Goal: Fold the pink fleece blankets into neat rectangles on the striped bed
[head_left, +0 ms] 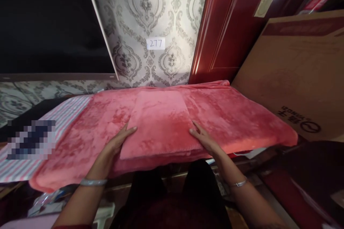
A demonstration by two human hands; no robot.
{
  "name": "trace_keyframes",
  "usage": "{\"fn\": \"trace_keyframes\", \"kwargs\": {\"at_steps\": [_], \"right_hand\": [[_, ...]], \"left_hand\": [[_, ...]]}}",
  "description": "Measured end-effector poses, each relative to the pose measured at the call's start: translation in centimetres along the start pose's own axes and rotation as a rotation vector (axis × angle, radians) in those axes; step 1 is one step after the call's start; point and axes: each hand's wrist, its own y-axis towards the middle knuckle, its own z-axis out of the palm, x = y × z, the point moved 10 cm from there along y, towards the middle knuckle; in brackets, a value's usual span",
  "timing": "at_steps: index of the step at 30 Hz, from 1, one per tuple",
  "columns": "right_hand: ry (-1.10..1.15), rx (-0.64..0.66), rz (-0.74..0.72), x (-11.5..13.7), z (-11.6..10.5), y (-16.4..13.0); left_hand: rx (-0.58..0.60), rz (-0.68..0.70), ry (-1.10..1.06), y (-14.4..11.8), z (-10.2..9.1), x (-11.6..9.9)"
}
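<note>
Below patterned wallpaper (pixel 145 0), a folded cloth (pixel 162 125) lies mid-scene on the pink blanket (pixel 228 114), left hand (pixel 121 140) and right hand (pixel 204 139) at its sides, each grip spread; even pressure should keep it square.

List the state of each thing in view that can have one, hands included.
Left hand: open, at the middle pink piece's left edge.
Right hand: open, at its right edge.
Middle pink piece: lying flat.
Wider pink cloth: spread out, far right edge bunched.
Striped cloth: spread out, partly pixelated.
Television: screen dark.
Cardboard box: open or shut, cannot tell.
</note>
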Motion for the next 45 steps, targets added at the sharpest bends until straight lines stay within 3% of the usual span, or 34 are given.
{"fn": "trace_keyframes", "kwargs": {"at_steps": [3,6,11,17,23,27,31,34,38,42,45], "right_hand": [[0.017,0.003,-0.032,0.7,0.0,-0.2],[0.042,-0.005,-0.039,0.3,-0.1,-0.3],[0.089,-0.003,0.0,-1.6,-0.1,-0.8],[0.073,-0.014,-0.022,-1.1,-0.3,-2.0],[0.035,-0.01,-0.046,-0.5,-0.9,-3.9],[0.001,0.019,-0.046,-0.2,-1.5,-5.3],[0.01,0.093,-0.031,-0.5,-1.5,-6.0],[-0.02,0.128,-0.074,-0.7,-1.1,-5.8],[-0.228,0.042,-0.328,0.1,-1.1,-5.2],[-0.482,0.05,-0.511,0.2,0.0,-5.3],[-0.662,0.018,-0.569,0.3,0.4,-5.5]], "left_hand": [[-0.065,0.095,0.061,0.0,-0.4,-1.3],[-0.109,0.09,0.053,0.3,-0.9,-0.9],[0.014,-0.028,-0.034,0.2,-0.3,1.2],[0.023,-0.04,-0.012,-1.0,-0.4,1.2],[0.042,0.039,0.052,-2.6,-0.9,1.2],[0.0,0.101,0.152,-3.3,-2.3,1.7],[0.018,0.117,0.007,-3.7,-3.4,2.1],[0.047,0.215,0.026,-4.1,-3.6,1.3],[0.019,0.471,0.357,-4.9,-3.0,0.0],[-0.055,0.656,0.54,-5.4,-2.3,0.4],[-0.109,0.737,0.598,-5.1,-2.7,0.8]]}}
